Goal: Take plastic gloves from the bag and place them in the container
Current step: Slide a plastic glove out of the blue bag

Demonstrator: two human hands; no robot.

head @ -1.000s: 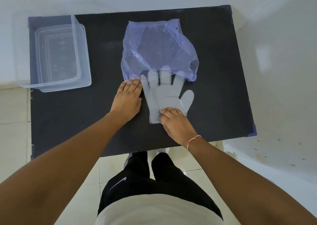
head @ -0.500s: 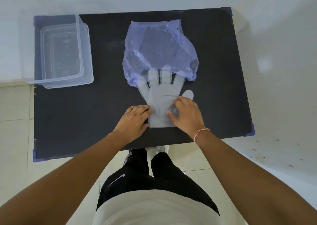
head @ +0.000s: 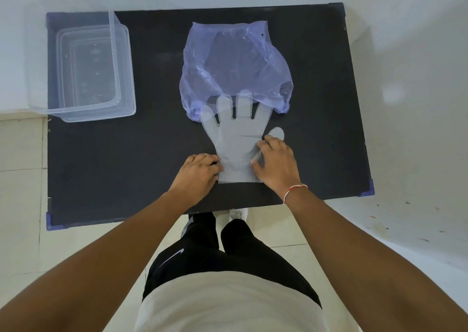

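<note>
Two bare forearms reach forward from the bottom of the view, over a white shirt, black trousers and a pale tiled floor (head: 20,154). Both hands rest near the middle of the near edge of a dark, matte desk (head: 126,174), whose near corners carry small blue caps.

The left hand (head: 196,173) lies palm down with its fingers curled together, their tips touching the left side of the cuff of a clear plastic glove (head: 236,139); whether they pinch the film or only press on it cannot be told. The right hand (head: 274,162), with a red and white thread at the wrist, lies on the right side of the cuff, its fingers bent and gathering a little wrinkled film under them, just below the glove's thumb.

The glove lies flat on the desk, cuff toward the near edge, fingers pointing to the far edge. Its fingertips lie at the mouth of a thin, crumpled, bluish-purple plastic bag (head: 235,65), which spreads over the middle of the desk toward the far edge. What the bag holds is too blurred by the film to tell.

At the far left corner stands a clear rectangular container (head: 124,73), open at the top, well apart from the bag and the hands, overhanging the left edge a little.

Beyond the far and right edges rise plain whitish walls (head: 417,53), lightly marked low on the right.
</note>
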